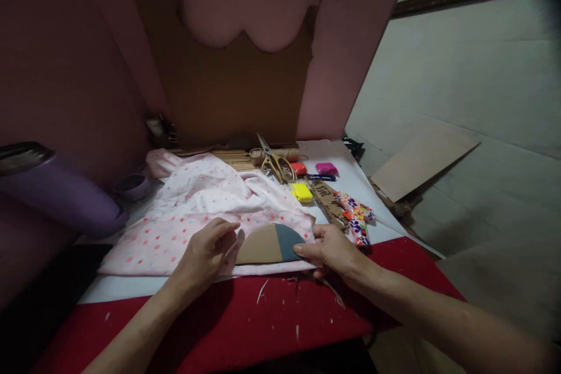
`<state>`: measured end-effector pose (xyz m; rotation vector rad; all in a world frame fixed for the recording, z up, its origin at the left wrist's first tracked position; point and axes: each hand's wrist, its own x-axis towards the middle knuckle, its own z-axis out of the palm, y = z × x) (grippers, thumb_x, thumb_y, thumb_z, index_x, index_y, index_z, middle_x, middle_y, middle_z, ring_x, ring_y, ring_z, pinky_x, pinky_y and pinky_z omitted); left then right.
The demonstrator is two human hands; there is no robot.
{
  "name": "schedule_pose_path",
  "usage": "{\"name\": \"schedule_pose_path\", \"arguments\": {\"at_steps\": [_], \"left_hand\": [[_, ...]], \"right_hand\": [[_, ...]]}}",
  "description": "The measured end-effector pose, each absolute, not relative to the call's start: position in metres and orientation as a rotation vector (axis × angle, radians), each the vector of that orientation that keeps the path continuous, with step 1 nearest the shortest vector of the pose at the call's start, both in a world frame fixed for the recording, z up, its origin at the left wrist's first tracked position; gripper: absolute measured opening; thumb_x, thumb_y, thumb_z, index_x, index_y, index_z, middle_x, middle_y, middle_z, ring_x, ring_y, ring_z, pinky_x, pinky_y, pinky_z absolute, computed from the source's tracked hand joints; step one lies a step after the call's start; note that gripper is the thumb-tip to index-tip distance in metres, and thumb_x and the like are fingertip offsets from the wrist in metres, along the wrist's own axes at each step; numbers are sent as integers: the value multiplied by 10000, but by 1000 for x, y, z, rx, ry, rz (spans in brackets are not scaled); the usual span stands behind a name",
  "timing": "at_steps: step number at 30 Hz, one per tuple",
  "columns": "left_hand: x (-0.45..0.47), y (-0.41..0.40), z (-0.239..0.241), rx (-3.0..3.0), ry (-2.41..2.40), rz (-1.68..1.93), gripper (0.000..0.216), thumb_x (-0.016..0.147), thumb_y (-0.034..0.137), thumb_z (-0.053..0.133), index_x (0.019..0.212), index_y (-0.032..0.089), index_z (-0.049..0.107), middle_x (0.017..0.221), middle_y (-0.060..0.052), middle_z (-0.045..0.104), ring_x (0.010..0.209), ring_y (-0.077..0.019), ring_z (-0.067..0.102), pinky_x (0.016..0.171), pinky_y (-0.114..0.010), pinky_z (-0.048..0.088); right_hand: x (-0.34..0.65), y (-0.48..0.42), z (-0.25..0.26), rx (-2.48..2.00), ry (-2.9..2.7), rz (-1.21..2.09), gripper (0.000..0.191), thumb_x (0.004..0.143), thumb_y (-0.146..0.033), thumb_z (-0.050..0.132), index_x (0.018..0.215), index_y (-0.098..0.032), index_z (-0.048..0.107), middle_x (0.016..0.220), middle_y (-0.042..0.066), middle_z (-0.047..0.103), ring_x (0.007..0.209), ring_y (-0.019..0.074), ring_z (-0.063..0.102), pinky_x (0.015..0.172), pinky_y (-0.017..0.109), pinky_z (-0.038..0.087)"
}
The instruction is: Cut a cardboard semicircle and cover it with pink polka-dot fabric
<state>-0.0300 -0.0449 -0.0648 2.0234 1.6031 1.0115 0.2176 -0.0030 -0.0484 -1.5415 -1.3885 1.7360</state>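
A cardboard half-circle (258, 245), brown with a blue section (287, 238) at its right, lies straight edge toward me on a pink dotted cloth (158, 239). My right hand (331, 251) grips its right end, thumb on the blue section and other fingers around the cloth's edge. Close to the left end, my left hand (208, 251) has its fingers bent together over the cloth. What those fingertips hold, if anything, I cannot make out.
Behind the cloth are gold-handled scissors (276, 163), a twine roll (289, 155), and yellow (301, 192), red (298, 168) and magenta (326, 169) packets. A flowered item (357, 216) lies right. A purple tumbler (61, 198) stands left. Scraps litter the red cover (245, 321).
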Motion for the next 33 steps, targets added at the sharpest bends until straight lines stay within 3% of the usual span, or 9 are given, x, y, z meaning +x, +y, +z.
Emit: {"name": "schedule_pose_path", "arguments": {"at_steps": [8, 14, 18, 23, 27, 33], "left_hand": [[-31, -47, -65, 2092, 1585, 998, 183, 833, 181, 479, 930, 179, 634, 838, -46, 630, 706, -138, 596, 597, -254, 479], [-17, -56, -60, 2344, 1269, 1006, 267, 878, 124, 436, 1087, 219, 573, 1097, -81, 618, 994, -178, 553, 830, -337, 463], [-1, -59, -57, 2517, 1098, 875, 297, 879, 144, 464, 1151, 246, 525, 1104, -73, 625, 990, -194, 532, 822, -369, 461], [15, -60, -58, 2651, 1254, 705, 241, 819, 313, 573, 1029, 196, 580, 1057, -111, 597, 933, -253, 515, 771, -429, 460], [25, -59, -62, 2750, 1388, 583, 118, 849, 230, 506, 919, 174, 582, 994, -104, 596, 902, -268, 492, 753, -443, 445], [30, -55, -64, 2578, 1392, 749, 184, 887, 122, 401, 773, 180, 533, 872, -73, 571, 792, -216, 468, 686, -369, 418]], "right_hand": [[219, -1, -48, -1536, -1389, 1787, 98, 697, -158, 661, 713, -128, 570, 498, -23, 606, 365, 72, 525, 314, 143, 434], [216, -2, -49, -1558, -1408, 1743, 85, 728, -129, 626, 702, -130, 545, 477, -14, 601, 344, 77, 521, 292, 144, 416], [216, -2, -50, -1558, -1397, 1721, 81, 720, -116, 630, 717, -136, 552, 493, -23, 604, 358, 78, 540, 296, 134, 423], [215, -1, -48, -1567, -1369, 1762, 79, 727, -104, 620, 711, -133, 548, 477, -4, 622, 365, 92, 567, 293, 127, 425], [215, -1, -45, -1591, -1339, 1780, 88, 740, -94, 614, 712, -133, 540, 464, -10, 616, 348, 87, 565, 292, 121, 430], [215, -1, -40, -1595, -1347, 1787, 117, 762, -78, 593, 698, -137, 515, 465, -8, 622, 342, 76, 555, 289, 114, 424]]}}
